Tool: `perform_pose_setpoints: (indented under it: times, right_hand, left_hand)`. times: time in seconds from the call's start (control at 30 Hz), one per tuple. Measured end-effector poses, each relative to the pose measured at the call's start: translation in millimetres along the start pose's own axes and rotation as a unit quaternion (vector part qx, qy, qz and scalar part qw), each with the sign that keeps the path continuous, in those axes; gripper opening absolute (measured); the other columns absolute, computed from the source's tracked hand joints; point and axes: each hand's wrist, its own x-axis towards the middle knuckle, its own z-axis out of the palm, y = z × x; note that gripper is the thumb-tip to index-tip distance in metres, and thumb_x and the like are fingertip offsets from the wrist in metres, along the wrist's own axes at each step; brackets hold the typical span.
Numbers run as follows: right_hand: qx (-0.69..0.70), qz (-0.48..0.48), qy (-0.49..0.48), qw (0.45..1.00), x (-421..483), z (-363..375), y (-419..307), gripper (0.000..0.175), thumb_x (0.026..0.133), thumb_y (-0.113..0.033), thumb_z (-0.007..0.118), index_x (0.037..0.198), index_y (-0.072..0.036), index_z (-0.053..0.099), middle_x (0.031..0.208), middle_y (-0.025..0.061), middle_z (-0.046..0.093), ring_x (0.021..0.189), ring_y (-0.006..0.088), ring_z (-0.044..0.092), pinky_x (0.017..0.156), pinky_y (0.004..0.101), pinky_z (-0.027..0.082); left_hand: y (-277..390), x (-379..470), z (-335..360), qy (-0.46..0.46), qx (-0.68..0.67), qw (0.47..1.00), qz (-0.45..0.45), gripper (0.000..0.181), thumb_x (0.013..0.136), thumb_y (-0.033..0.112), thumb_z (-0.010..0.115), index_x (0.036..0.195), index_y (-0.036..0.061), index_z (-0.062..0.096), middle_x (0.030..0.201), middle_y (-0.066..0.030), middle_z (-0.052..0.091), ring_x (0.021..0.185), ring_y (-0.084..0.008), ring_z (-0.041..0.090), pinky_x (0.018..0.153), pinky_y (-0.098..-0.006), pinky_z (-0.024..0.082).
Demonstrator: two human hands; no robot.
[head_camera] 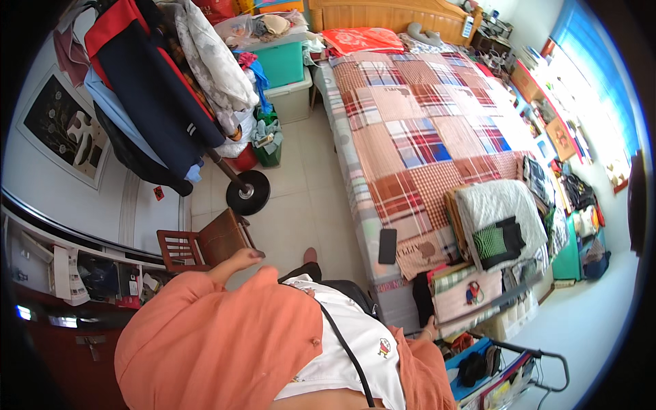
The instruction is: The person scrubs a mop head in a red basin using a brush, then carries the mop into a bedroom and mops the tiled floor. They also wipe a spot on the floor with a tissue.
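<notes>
My left hand (250, 257) is raised over the floor beside a brown wooden chair (223, 238), its fingers slightly blurred; nothing shows in it. At the bed's near corner, my right hand (429, 327) touches the edge of a stack of folded cloths, one of them pink with a printed figure (469, 293). Whether its fingers grip the stack cannot be made out. Beyond that stack lies a folded grey blanket (499, 207) with a green and black knitted item (498, 240) on top. A black phone (388, 246) rests on the bed's near edge.
The bed (410, 123) has a patchwork plaid cover. A clothes rack with a round black base (248, 192) and hanging jackets stands at the left, near stacked storage boxes (279, 64). A metal-framed cart (551, 353) is at the lower right. Crowded shelves line the window side.
</notes>
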Motion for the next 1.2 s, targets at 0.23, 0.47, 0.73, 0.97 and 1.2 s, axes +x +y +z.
perform_pose_setpoints:
  times: [0.23, 0.47, 0.73, 0.97, 1.2]
  right_hand:
    - [-0.016, 0.048, 0.036, 0.998, -38, 58, -59, 0.061, 0.075, -0.049, 0.068, 0.111, -0.001, 0.063, 0.111, 0.0184, 0.065, 0.099, 0.0349, 0.061, 0.087, 0.0424, 0.048]
    - [-0.016, -0.010, 0.023, 1.000, -98, 152, -194, 0.052, 0.076, -0.038, 0.068, 0.111, 0.000, 0.063, 0.109, 0.0174, 0.066, 0.097, 0.0317, 0.062, 0.085, 0.0404, 0.049]
    - [-0.032, -0.036, 0.018, 0.999, -99, 228, -347, 0.043, 0.078, -0.025, 0.068, 0.111, 0.002, 0.062, 0.106, 0.0163, 0.067, 0.095, 0.0280, 0.063, 0.084, 0.0380, 0.050]
    - [-0.030, -0.033, 0.013, 0.999, -57, 315, -497, 0.036, 0.080, -0.014, 0.068, 0.111, 0.003, 0.062, 0.103, 0.0153, 0.067, 0.093, 0.0247, 0.064, 0.082, 0.0360, 0.051]
    - [0.158, -0.225, -0.073, 0.959, -49, 343, -740, 0.029, 0.083, -0.001, 0.062, 0.112, 0.002, 0.060, 0.105, 0.0119, 0.066, 0.096, 0.0216, 0.063, 0.085, 0.0340, 0.051]
  left_hand:
    - [-165, -20, -91, 0.017, -0.030, 0.965, -0.261, 0.037, 0.082, 0.038, 0.068, 0.079, 0.0003, 0.068, 0.065, -0.0092, 0.064, 0.055, -0.0181, 0.059, 0.052, -0.0347, 0.048]
    - [-130, 112, -153, 0.036, -0.011, 0.992, -0.124, 0.037, 0.079, 0.038, 0.071, 0.091, 0.0030, 0.069, 0.089, -0.0129, 0.069, 0.079, -0.0221, 0.066, 0.071, -0.0353, 0.052]
    - [88, 363, -197, -0.035, -0.015, 0.994, 0.107, 0.042, 0.083, 0.034, 0.070, 0.109, 0.0031, 0.061, 0.097, -0.0126, 0.067, 0.088, -0.0228, 0.065, 0.078, -0.0343, 0.052]
    - [199, 522, -308, -0.037, 0.059, 0.988, 0.137, 0.034, 0.084, 0.024, 0.067, 0.110, 0.0038, 0.059, 0.098, -0.0108, 0.067, 0.087, -0.0227, 0.065, 0.076, -0.0341, 0.051]
    - [274, 704, -450, 0.109, 0.020, 0.982, 0.154, 0.038, 0.082, 0.017, 0.066, 0.118, 0.0083, 0.056, 0.101, -0.0098, 0.066, 0.094, -0.0199, 0.064, 0.083, -0.0344, 0.050]
